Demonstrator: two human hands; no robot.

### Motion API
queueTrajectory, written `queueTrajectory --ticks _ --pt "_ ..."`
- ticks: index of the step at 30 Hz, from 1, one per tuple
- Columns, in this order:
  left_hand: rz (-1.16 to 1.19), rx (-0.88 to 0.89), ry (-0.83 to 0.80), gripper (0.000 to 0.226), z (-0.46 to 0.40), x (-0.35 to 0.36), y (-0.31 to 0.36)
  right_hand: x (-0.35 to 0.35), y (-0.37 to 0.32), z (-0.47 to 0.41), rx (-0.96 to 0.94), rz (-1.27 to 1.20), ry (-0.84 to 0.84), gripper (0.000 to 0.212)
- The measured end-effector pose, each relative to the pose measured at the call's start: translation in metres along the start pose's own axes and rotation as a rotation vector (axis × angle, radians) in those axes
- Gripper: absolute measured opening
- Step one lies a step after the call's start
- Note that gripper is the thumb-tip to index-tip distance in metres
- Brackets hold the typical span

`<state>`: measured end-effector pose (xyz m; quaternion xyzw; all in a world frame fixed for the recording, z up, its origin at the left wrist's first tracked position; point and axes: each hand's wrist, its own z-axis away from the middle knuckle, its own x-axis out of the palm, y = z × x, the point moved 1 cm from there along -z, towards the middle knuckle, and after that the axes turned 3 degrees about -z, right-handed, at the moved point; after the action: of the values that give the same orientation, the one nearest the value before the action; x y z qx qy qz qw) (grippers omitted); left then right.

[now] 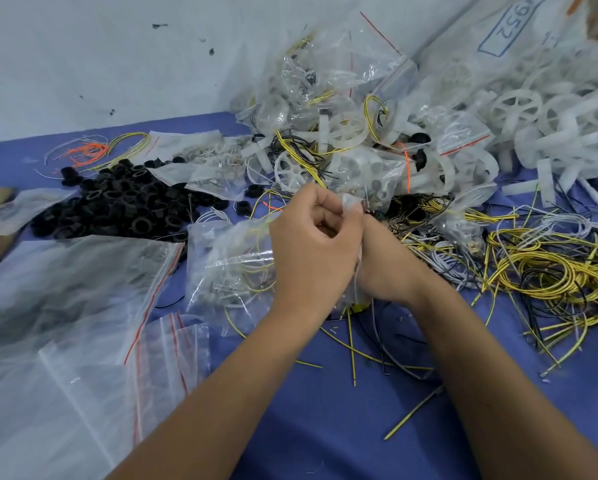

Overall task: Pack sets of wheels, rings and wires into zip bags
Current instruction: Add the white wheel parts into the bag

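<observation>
My left hand [313, 240] and my right hand [382, 258] meet at the middle of the blue table [325, 427], both pinching a small clear zip bag [351, 202] between them. The bag's top edge shows above my fingers; its lower part hangs between my palms, with something yellow at its bottom [360, 307]. Black rings [124, 202] lie heaped to the left. White wheels [342, 133] pile up behind my hands and to the right. Yellow wires [547, 268] lie tangled on the right.
Packed zip bags [325, 81] are heaped against the wall at the back. A bag of small parts [228, 261] lies just left of my hands. Empty zip bags [83, 323] cover the near left. Loose orange and yellow wires [96, 150] lie far left.
</observation>
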<state>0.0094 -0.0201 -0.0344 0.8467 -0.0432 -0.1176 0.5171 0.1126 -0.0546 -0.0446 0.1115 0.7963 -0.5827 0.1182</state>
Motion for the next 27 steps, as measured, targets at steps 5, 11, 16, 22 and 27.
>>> queueTrajectory --ticks 5,11,16,22,27 --pt "0.013 0.032 -0.053 0.022 -0.001 0.002 0.003 0.011 0.009 0.0 0.036 -0.214 0.004 0.054" --pt "0.077 0.014 -0.043 0.027 -0.031 -0.037 -0.017 -0.003 0.019 -0.001 0.059 0.135 0.03 0.022" --pt "0.201 -0.318 0.03 0.038 -0.063 -0.072 -0.042 -0.004 0.016 -0.001 0.122 0.016 0.034 0.026" --pt "0.333 -0.536 -0.194 0.044 -0.078 -0.106 -0.057 -0.002 0.02 0.0 0.218 0.01 0.074 0.021" --pt "0.188 -0.536 -0.282 0.035 -0.08 -0.129 -0.066 0.001 0.031 -0.002 0.232 0.144 0.186 0.014"
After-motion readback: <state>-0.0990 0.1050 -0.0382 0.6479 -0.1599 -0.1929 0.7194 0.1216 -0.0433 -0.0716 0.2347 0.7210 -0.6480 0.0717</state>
